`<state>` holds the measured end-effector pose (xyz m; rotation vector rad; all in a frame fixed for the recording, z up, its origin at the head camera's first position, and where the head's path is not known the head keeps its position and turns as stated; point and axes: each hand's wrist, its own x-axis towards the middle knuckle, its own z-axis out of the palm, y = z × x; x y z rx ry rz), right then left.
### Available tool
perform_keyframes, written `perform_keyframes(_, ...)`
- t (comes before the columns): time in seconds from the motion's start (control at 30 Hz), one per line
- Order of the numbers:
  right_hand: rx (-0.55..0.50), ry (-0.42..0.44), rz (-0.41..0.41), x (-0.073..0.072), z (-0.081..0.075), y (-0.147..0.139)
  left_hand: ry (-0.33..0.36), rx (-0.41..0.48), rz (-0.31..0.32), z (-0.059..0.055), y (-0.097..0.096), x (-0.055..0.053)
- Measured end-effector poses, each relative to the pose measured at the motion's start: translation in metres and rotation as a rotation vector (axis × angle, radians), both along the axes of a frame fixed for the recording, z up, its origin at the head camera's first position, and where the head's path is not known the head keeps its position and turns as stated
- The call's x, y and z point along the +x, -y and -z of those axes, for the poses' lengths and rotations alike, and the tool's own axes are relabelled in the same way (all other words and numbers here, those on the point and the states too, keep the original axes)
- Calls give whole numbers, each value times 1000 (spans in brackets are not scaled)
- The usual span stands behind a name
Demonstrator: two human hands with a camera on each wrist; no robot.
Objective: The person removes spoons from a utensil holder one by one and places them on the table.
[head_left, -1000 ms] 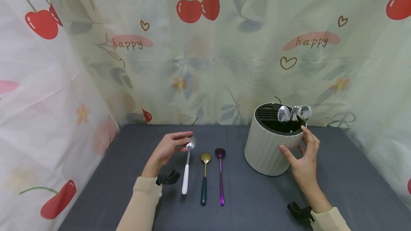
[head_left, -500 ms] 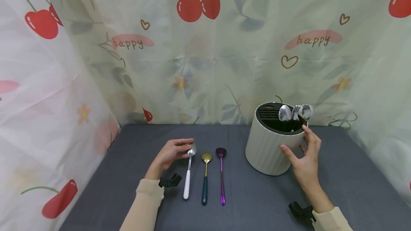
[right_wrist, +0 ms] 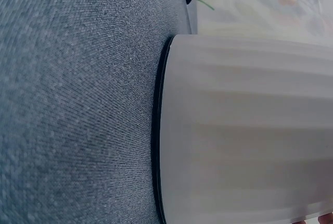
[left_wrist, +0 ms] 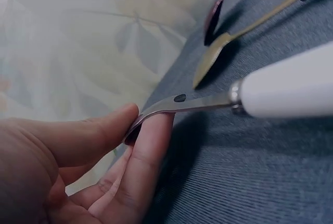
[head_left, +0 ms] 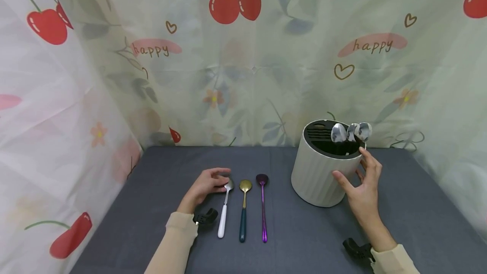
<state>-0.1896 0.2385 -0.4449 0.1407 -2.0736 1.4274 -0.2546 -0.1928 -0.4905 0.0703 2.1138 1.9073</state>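
My left hand [head_left: 205, 185] pinches the bowl end of a spoon with a white handle [head_left: 222, 223]. In the left wrist view, the thumb is on one side of the spoon's metal bowl [left_wrist: 136, 129] and a finger supports it beneath. The handle points toward me, close over the cloth. My right hand [head_left: 363, 195] grips the right side of a ribbed, off-white utensil holder [head_left: 316, 181], thumb on the front and fingertips at the rim. Several silver spoons [head_left: 338, 132] stand bowl-up in it. The right wrist view shows mostly the holder's wall [right_wrist: 244, 130].
A gold spoon with a teal handle [head_left: 242, 225] and a purple spoon [head_left: 263, 210] lie side by side, right of the white-handled one. Dark grey cloth [head_left: 289, 240] covers the table. A cherry-print curtain [head_left: 251, 96] hangs behind and along the sides.
My left hand has moved the white-handled spoon toward me and slightly right, lining it up beside the other two. The right hand and holder stay in place.
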Motion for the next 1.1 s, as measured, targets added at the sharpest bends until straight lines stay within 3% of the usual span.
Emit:
perform_keyframes(0.47, 1, 0, 7, 0, -1, 0, -6, -101, -93, -1, -5, 0)
perform_keyframes(1.1, -1, -8, 8, -1, 2, -1, -27, -249, -80, -8, -5, 6)
